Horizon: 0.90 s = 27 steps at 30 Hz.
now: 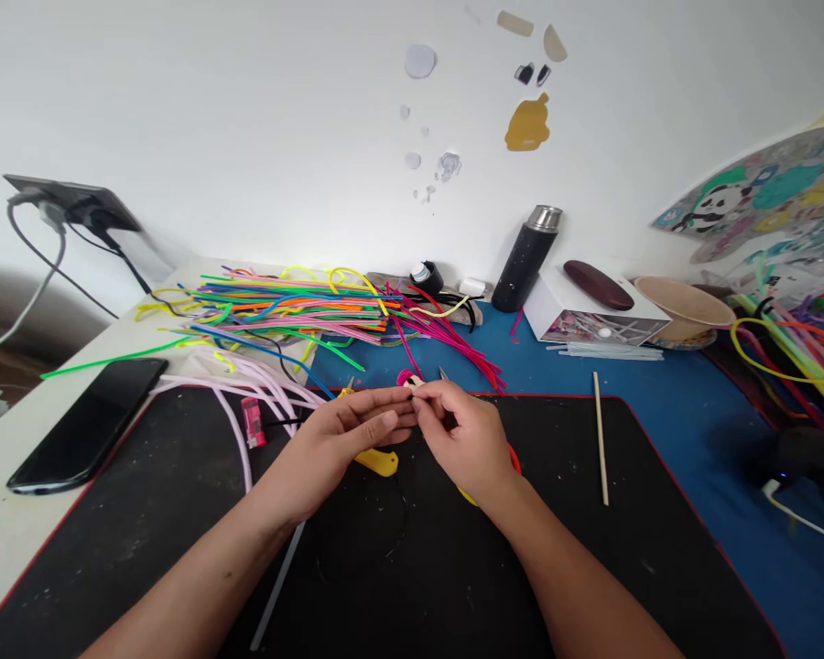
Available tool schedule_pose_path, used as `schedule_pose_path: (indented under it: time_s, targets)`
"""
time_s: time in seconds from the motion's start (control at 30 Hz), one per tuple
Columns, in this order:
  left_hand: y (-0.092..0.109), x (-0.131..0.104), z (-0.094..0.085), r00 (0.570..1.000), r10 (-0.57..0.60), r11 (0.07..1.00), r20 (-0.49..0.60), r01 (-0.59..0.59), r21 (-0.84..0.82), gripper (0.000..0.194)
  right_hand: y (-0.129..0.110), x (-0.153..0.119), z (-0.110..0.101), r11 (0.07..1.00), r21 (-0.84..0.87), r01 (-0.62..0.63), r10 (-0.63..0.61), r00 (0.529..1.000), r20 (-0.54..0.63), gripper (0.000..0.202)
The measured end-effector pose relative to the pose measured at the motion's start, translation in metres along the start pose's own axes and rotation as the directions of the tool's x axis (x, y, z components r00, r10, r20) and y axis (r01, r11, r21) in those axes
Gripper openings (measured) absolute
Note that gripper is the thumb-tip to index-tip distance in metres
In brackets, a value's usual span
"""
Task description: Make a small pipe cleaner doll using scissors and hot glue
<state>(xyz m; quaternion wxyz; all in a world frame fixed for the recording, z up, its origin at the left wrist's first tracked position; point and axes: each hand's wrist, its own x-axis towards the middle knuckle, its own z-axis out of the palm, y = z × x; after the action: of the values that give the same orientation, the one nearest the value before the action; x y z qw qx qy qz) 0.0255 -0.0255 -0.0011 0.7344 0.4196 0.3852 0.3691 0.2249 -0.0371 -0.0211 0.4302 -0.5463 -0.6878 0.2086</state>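
Worktop [542,366] carries a black mat [467,595]. Mid-scene, just beyond the hands: small pink-and-cream piece [406,377], apparently pinched by right hand [463,435], grip closed tight; left hand [357,432] loosely spread alongside. Step judged: fine manipulation; next move calls for steadiness.

I can see one small craft piece [406,376] near the middle of the frame, slightly below centre. It is bright pink at its upper left, with cream and a dark patch towards its lower right. It sits right at the fingertips [420,392], which hide its lower part from me, so I cannot tell its full shape or tilt.
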Motion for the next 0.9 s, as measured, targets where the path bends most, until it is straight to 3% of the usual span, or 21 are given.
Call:
schedule_pose_path:
  time_s: [0.13, 0.27, 0.4, 0.47, 0.53, 0.63, 0.73, 0.8, 0.9]
  targets:
    - [0.006, -0.002, -0.003, 0.998, 0.061, 0.997, -0.024, -0.06, 0.047, 0.048, -0.004, 0.004, -0.004, 0.988, 0.135, -0.079, 0.082, 0.997, -0.017, 0.015]
    - [0.013, -0.001, -0.004, 0.975, 0.202, 0.962, -0.098, -0.179, 0.205, 0.044, 0.0, 0.013, -0.011, 0.895, 0.381, -0.233, 0.287, 0.953, -0.093, 0.021]
    - [0.014, -0.005, 0.001, 0.973, 0.228, 0.91, -0.041, -0.197, 0.365, 0.037, 0.011, 0.019, -0.02, 0.817, 0.484, -0.312, 0.398, 0.914, -0.083, 0.03]
    - [0.015, -0.013, 0.007, 0.97, 0.242, 0.843, 0.019, -0.22, 0.491, 0.031, 0.017, 0.017, -0.025, 0.814, 0.482, -0.325, 0.407, 0.911, -0.073, 0.035]
    - [0.017, -0.023, 0.014, 0.955, 0.277, 0.698, 0.104, -0.274, 0.662, 0.025, 0.022, 0.012, -0.031, 0.814, 0.47, -0.342, 0.416, 0.908, -0.059, 0.039]
    - [0.022, -0.039, 0.023, 0.903, 0.356, 0.514, 0.24, -0.404, 0.757, 0.022, 0.027, -0.001, -0.038, 0.822, 0.434, -0.369, 0.425, 0.904, -0.035, 0.043]
    - [0.024, -0.045, 0.028, 0.921, 0.309, 0.553, 0.237, -0.377, 0.743, 0.023, 0.028, -0.017, -0.042, 0.829, 0.402, -0.388, 0.427, 0.904, -0.008, 0.045]
    - [0.022, -0.039, 0.029, 0.957, 0.227, 0.636, 0.181, -0.286, 0.717, 0.023, 0.025, -0.026, -0.043, 0.836, 0.383, -0.394, 0.423, 0.906, 0.009, 0.043]
    - [0.017, -0.025, 0.031, 0.968, 0.226, 0.696, 0.109, -0.239, 0.677, 0.022, 0.017, -0.036, -0.042, 0.848, 0.358, -0.39, 0.408, 0.912, 0.028, 0.036]
